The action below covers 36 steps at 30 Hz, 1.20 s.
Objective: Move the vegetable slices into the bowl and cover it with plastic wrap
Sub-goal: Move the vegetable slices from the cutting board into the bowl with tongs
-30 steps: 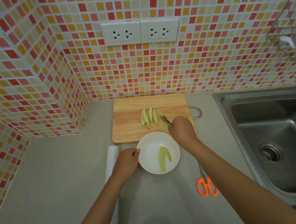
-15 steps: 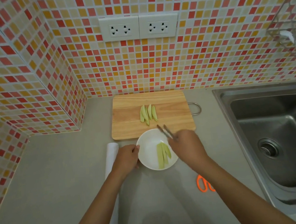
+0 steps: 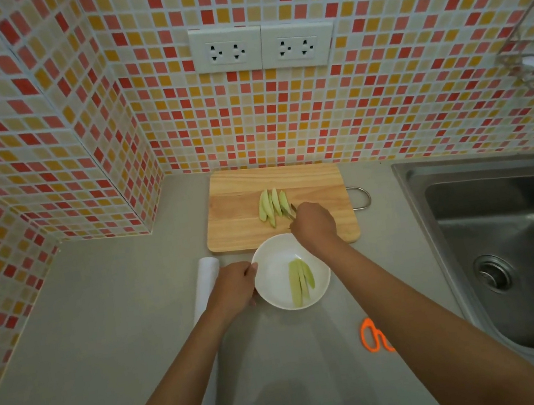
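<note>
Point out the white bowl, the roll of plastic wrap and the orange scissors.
white bowl [image 3: 274,270]: head view, bare inner wall left of the slices.
roll of plastic wrap [image 3: 207,273]: head view, far end of the roll.
orange scissors [image 3: 369,339]: head view, left handle loop.

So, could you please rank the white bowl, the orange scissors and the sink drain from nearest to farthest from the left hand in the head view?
From the left hand:
1. White bowl, touching it, just right.
2. Orange scissors, lower right on the counter.
3. Sink drain, far right in the basin.
</note>
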### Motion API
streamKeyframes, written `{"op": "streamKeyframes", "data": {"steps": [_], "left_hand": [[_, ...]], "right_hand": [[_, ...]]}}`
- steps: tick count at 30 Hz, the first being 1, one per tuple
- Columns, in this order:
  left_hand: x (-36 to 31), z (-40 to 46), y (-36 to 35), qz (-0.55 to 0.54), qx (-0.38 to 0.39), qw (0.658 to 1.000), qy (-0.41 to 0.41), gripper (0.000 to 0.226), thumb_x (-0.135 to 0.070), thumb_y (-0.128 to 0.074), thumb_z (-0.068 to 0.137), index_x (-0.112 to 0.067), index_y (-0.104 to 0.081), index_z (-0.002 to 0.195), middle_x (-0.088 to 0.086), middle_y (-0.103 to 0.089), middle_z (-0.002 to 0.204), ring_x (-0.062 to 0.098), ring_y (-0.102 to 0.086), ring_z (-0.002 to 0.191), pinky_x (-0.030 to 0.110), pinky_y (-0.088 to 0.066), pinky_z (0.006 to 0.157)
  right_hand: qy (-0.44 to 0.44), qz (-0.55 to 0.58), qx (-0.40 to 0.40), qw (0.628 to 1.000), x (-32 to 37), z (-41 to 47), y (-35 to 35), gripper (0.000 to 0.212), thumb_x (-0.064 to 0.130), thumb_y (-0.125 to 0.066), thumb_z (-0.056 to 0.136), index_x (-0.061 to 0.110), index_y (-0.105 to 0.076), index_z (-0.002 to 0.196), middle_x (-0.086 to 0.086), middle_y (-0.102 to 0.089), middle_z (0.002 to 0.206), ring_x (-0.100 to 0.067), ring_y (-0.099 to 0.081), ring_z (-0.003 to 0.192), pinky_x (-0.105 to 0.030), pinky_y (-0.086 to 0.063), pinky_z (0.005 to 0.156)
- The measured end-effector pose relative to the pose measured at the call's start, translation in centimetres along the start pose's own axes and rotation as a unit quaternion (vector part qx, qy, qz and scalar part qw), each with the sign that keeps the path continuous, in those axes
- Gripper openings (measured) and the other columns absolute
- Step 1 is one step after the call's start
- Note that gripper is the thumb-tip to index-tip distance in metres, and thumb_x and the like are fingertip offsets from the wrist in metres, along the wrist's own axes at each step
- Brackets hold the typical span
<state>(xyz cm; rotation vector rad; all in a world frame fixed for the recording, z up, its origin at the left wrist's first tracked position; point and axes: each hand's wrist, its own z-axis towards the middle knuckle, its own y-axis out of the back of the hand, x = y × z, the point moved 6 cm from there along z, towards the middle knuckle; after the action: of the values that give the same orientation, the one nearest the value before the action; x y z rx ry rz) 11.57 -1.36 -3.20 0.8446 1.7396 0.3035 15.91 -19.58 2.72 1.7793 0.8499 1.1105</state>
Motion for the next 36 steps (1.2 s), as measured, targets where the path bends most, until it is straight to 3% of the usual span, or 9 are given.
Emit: {"op": "streamKeyframes", "data": {"steps": [2, 6, 10, 15, 18, 22, 25, 30, 36], "left_hand": [[0.0, 0.0, 0.0, -0.002, 0.0, 1.0, 0.003, 0.042, -0.031, -0.036, 0.101, -0.007, -0.066, 0.085, 0.003, -0.066, 0.066, 0.018, -0.062, 0.052, 0.031, -0.051, 0.063], [-0.1, -0.1, 0.0, 0.004, -0.001, 1.0, 0.003, 0.042, -0.031, -0.036, 0.101, -0.007, -0.066, 0.086, 0.002, -0.066, 0.065, 0.017, -0.063, 0.053, 0.032, -0.053, 0.064], [-0.1, 0.0, 0.1, 0.003, -0.002, 1.0, 0.003, 0.043, -0.031, -0.037, 0.101, -0.002, -0.067, 0.088, 0.004, -0.067, 0.066, 0.017, -0.063, 0.052, 0.031, -0.052, 0.063], [-0.2, -0.1, 0.1, 0.0, 0.001, 1.0, 0.003, 0.043, -0.029, -0.036, 0.102, 0.001, -0.066, 0.092, 0.008, -0.068, 0.072, 0.018, -0.062, 0.054, 0.035, -0.054, 0.068], [-0.3, 0.0, 0.1, 0.0, 0.001, 1.0, 0.007, 0.043, -0.028, -0.036, 0.102, 0.0, -0.066, 0.09, 0.006, -0.067, 0.07, 0.017, -0.062, 0.052, 0.031, -0.051, 0.065], [-0.3, 0.0, 0.1, -0.001, 0.002, 1.0, 0.006, 0.04, -0.028, -0.037, 0.102, -0.004, -0.067, 0.09, 0.006, -0.068, 0.069, 0.015, -0.061, 0.05, 0.029, -0.049, 0.062], [-0.2, 0.1, 0.0, 0.001, 0.0, 1.0, 0.004, 0.042, -0.028, -0.036, 0.101, -0.002, -0.067, 0.091, 0.011, -0.07, 0.073, 0.013, -0.06, 0.047, 0.029, -0.048, 0.061], [-0.1, 0.1, 0.0, 0.002, -0.003, 1.0, 0.004, 0.042, -0.029, -0.036, 0.102, -0.002, -0.066, 0.089, 0.009, -0.069, 0.071, 0.014, -0.061, 0.051, 0.029, -0.049, 0.06], [-0.2, -0.1, 0.0, -0.006, 0.002, 1.0, -0.003, 0.042, -0.029, -0.036, 0.102, -0.004, -0.066, 0.086, 0.004, -0.066, 0.066, 0.014, -0.059, 0.05, 0.027, -0.047, 0.057]], "right_hand": [[0.008, -0.016, -0.003, 1.0, 0.0, -0.1, -0.1, 0.015, -0.002, -0.048, 0.085, 0.007, -0.058, 0.079, -0.011, -0.067, 0.094, -0.03, -0.064, 0.087, -0.029, -0.037, 0.061], [0.033, -0.037, 0.008, 0.999, 0.6, 0.4, -0.3, 0.029, -0.006, -0.047, 0.084, 0.009, -0.041, 0.06, -0.014, -0.068, 0.095, -0.03, -0.063, 0.087, -0.029, -0.037, 0.062], [0.025, 0.032, -0.008, 0.999, 0.2, -0.6, 1.0, 0.038, -0.001, -0.048, 0.086, 0.013, -0.033, 0.053, -0.002, -0.044, 0.06, -0.025, -0.049, 0.069, -0.027, -0.028, 0.048], [0.048, 0.14, -0.033, 0.988, -2.1, -7.8, 2.7, 0.045, 0.012, -0.055, 0.084, 0.016, -0.029, 0.047, 0.002, -0.027, 0.046, -0.012, -0.025, 0.044, -0.027, -0.015, 0.043], [0.057, 0.112, 0.027, 0.992, -3.5, -12.7, 1.2, 0.041, 0.017, -0.055, 0.084, 0.016, -0.035, 0.049, 0.0, -0.032, 0.048, -0.017, -0.035, 0.049, -0.03, -0.023, 0.048], [0.032, 0.024, 0.111, 0.993, -4.5, -15.1, -0.8, 0.021, 0.022, -0.052, 0.086, 0.01, -0.052, 0.069, -0.005, -0.046, 0.063, -0.022, -0.047, 0.064, -0.027, -0.033, 0.057], [0.042, 0.028, 0.07, 0.996, -3.8, -13.9, 0.9, 0.025, 0.027, -0.054, 0.086, 0.011, -0.053, 0.067, -0.004, -0.047, 0.061, -0.023, -0.049, 0.063, -0.028, -0.034, 0.055], [0.045, 0.061, -0.038, 0.996, -1.2, -6.2, 4.2, 0.039, 0.019, -0.055, 0.086, 0.014, -0.035, 0.052, 0.002, -0.037, 0.052, -0.02, -0.042, 0.053, -0.026, -0.019, 0.042], [0.043, -0.02, 0.015, 0.999, 1.1, 0.1, 1.0, 0.01, 0.013, -0.057, 0.087, 0.006, -0.059, 0.081, -0.007, -0.06, 0.083, -0.029, -0.06, 0.079, -0.026, -0.035, 0.056]]}}
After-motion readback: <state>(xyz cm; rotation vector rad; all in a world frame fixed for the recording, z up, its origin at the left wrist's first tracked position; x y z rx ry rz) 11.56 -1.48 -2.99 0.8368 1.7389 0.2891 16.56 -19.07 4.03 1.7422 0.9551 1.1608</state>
